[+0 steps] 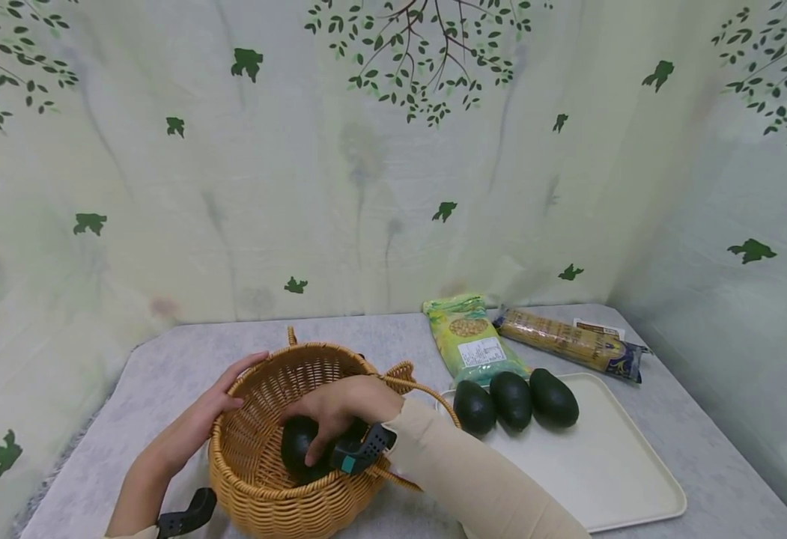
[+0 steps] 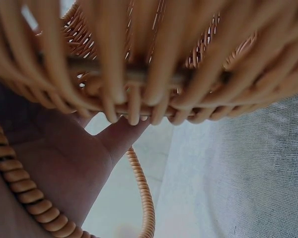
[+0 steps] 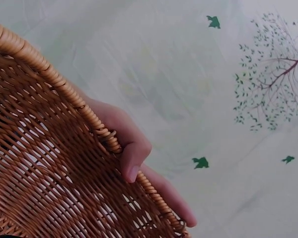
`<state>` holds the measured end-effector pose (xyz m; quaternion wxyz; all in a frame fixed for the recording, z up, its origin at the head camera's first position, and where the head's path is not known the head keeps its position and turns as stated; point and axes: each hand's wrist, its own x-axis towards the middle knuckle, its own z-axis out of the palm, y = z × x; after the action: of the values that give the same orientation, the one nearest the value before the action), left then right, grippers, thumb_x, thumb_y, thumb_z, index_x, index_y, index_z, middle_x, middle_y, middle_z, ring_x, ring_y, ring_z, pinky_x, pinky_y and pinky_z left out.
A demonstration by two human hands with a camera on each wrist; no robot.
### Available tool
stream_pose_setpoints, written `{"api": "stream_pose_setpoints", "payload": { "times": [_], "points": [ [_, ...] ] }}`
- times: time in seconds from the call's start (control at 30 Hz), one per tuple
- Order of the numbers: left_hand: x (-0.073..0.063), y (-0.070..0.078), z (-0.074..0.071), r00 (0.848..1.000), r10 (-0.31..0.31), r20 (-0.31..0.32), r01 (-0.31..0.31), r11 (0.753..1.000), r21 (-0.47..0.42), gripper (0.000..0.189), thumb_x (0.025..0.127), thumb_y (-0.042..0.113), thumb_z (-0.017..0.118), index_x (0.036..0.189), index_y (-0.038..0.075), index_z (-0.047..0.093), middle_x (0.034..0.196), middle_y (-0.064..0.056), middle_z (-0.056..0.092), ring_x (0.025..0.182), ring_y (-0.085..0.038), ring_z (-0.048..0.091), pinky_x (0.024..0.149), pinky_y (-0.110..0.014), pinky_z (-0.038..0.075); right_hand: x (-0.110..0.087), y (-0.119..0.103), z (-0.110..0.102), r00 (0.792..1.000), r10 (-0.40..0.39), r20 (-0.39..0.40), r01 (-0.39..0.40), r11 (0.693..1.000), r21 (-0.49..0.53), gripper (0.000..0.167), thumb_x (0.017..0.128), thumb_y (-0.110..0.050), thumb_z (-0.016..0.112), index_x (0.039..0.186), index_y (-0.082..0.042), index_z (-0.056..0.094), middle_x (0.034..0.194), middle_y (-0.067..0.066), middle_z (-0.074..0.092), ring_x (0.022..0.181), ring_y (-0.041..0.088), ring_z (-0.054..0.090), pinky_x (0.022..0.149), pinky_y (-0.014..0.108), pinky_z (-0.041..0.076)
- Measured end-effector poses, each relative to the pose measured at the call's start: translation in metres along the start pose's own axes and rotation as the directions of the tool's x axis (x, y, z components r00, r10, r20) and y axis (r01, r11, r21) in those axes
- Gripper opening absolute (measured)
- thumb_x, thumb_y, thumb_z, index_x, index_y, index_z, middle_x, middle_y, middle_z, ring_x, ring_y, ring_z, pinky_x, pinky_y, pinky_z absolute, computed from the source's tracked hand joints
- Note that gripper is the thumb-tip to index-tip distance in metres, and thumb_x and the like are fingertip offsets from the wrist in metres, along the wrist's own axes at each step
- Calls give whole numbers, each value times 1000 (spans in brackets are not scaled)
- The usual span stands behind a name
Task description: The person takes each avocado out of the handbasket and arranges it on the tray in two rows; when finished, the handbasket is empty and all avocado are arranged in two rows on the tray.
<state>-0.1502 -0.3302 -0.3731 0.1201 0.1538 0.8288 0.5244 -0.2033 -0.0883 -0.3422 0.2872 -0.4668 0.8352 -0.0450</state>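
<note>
A round wicker basket (image 1: 265,509) stands tilted on the table. My left hand (image 1: 194,427) grips its left rim; in the right wrist view the left thumb (image 3: 133,163) hooks over the rim while a finger stretches along the outside. Down inside the basket my right hand (image 1: 346,404) holds a dark avocado (image 1: 296,448), thumb and fingers around it. Another dark patch shows beneath the right hand, partly hidden by the wrist. Three more avocados (image 1: 511,402) lie side by side on a white tray (image 1: 588,479) at the right.
Behind the tray lie a green and yellow bag of beans (image 1: 467,337) and a long pack of noodles (image 1: 568,340). The basket's thin loop handle (image 1: 433,391) hangs toward the tray under my right forearm. A patterned curtain (image 1: 366,187) closes off the back.
</note>
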Motion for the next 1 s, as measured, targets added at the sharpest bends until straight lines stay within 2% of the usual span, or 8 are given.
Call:
{"api": "stream_pose_setpoints", "payload": {
  "times": [0.23, 0.4, 0.53, 0.73, 1.0],
  "points": [
    [0, 0, 0, 1000, -22, -3, 22, 1000, -5, 66, 102, 15, 36, 165, 29, 20, 170, -15, 11, 144, -55, 31, 94, -57, 50, 2, 1, 1, 999, -36, -15, 36, 999, 10, 70, 94, -40, 75, 156, -27, 45, 154, -10, 48, 138, 3, 46, 110, 22, 38],
    [0, 0, 0, 1000, -18, 0, 18, 1000, -9, 67, 102, 14, 36, 165, 29, 20, 170, -15, 11, 144, -55, 29, 94, -57, 50, 2, 1, 2, 1000, -3, 20, 2, 999, 41, 75, 93, -45, 74, 158, -30, 41, 158, -12, 44, 142, 3, 42, 112, 24, 37],
    [0, 1, 0, 1000, -6, 1, 6, 1000, -9, 66, 102, 14, 36, 165, 28, 20, 170, -16, 11, 145, -55, 27, 94, -57, 50, 1, 1, 1, 999, 18, 29, -19, 1000, 21, 76, 93, -48, 73, 159, -33, 40, 159, -13, 42, 143, 2, 40, 113, 25, 36],
    [0, 2, 0, 1000, -6, -3, 6, 1000, -1, 66, 102, 14, 35, 165, 28, 20, 170, -16, 11, 145, -55, 28, 94, -58, 49, 1, 0, 0, 1000, -13, 15, 13, 1000, 3, 70, 94, -41, 73, 156, -31, 43, 154, -11, 48, 138, 3, 46, 108, 23, 39],
    [-2, 4, 0, 1000, -24, 3, 24, 999, -21, 66, 102, 14, 36, 165, 29, 20, 170, -15, 10, 145, -55, 29, 94, -57, 51, -1, 1, -1, 999, -44, -3, 44, 997, 65, 71, 97, -37, 71, 159, -30, 38, 157, -11, 45, 141, 4, 43, 111, 24, 38]
  ]
}}
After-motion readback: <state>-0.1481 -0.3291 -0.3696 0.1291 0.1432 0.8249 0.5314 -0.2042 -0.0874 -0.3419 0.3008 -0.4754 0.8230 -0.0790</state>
